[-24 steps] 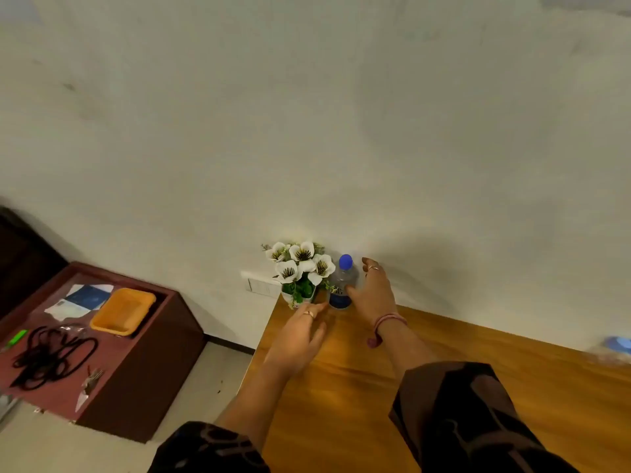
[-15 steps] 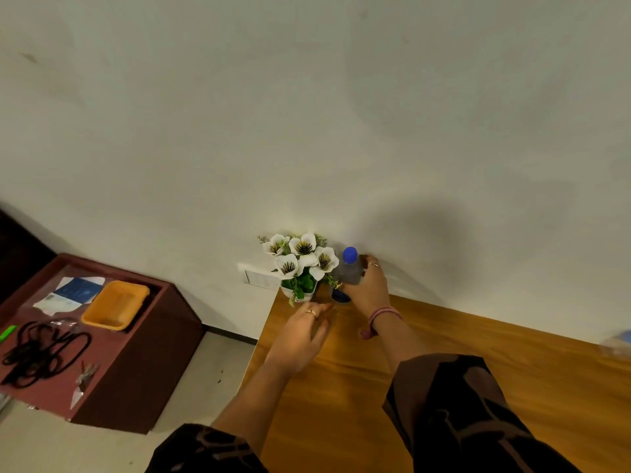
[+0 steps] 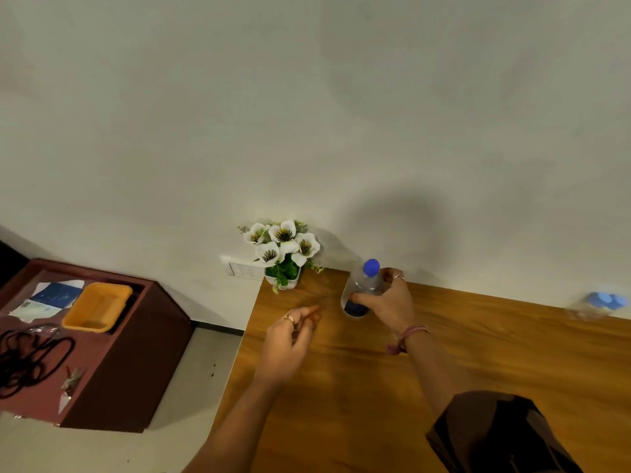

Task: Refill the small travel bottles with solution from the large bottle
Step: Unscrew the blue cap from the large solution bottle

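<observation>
The wooden table (image 3: 444,370) lies bare across its near and middle stretch, open for a hand to cross. At the far edge against the wall (image 3: 307,114), the flower pot (image 3: 285,257) blocks the left corner, the large bottle (image 3: 362,291) stands just right of it, and blurred small bottles (image 3: 601,303) sit far right.

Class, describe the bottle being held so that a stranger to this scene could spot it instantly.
Find the wooden table against the wall. Right of its flower pot, the right hand grips a clear bottle; only it has a bright blue cap and dark label.
</observation>
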### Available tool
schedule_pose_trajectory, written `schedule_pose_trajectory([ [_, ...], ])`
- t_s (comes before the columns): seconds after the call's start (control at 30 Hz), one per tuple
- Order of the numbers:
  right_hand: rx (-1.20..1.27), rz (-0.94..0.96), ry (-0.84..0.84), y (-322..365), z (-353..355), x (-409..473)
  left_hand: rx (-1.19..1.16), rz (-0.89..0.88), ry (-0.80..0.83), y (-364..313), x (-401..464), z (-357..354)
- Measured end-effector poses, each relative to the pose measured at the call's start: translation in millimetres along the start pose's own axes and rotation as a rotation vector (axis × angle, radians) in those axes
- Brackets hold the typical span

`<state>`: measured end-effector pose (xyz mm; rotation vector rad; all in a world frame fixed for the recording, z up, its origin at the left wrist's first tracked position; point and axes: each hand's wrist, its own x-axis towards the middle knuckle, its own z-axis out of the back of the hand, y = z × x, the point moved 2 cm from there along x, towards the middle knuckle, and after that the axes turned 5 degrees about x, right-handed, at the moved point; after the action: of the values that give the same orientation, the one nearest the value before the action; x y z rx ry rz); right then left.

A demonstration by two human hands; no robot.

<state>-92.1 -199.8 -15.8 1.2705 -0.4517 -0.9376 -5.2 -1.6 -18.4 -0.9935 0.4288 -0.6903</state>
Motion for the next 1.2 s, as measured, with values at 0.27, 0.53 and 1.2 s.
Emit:
schedule_pose_trajectory([
  [0.27,0.050,-0.038,0.041,-29,86,-89,-0.058,-0.073,0.149,-64,-37,-52],
  [0.53,-0.012,-0.011,0.080,-56,151,-169,-0.006,-0.251,0.383,-137,-100,-111],
  [1.2,-0.011,0.007,0.103,-107,252,-264,0.478,-0.294,0.321,-217,-200,-200],
])
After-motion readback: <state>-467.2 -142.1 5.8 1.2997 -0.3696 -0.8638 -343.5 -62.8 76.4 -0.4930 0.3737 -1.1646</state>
